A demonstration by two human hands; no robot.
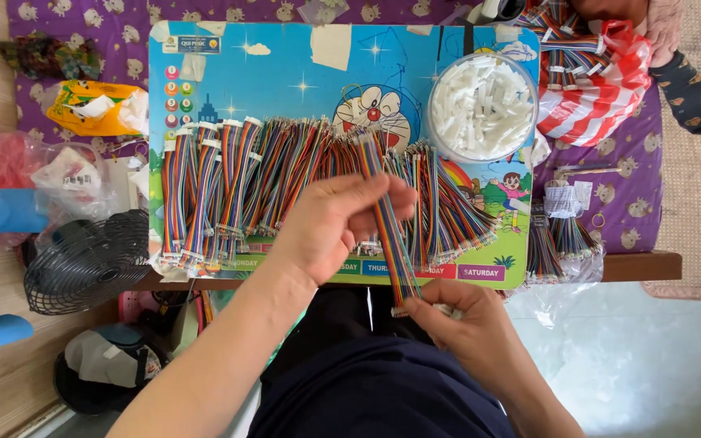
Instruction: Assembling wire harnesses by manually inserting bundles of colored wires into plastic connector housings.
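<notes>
A flat rainbow-coloured ribbon cable (387,223) is pinched between left hand (330,223) fingers and right hand (464,324) fingertips; a loosened pinch could drop it among the rows of matching cable bundles (245,174).

Cable bundles (285,174) in a row on the board (285,73), bowl (483,105) at its right.

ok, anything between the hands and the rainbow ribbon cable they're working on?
Nothing visible. The left hand already pinches the rainbow ribbon cable near its middle, and the right hand holds its near end. The other cable bundles lie on the board behind it.
</notes>
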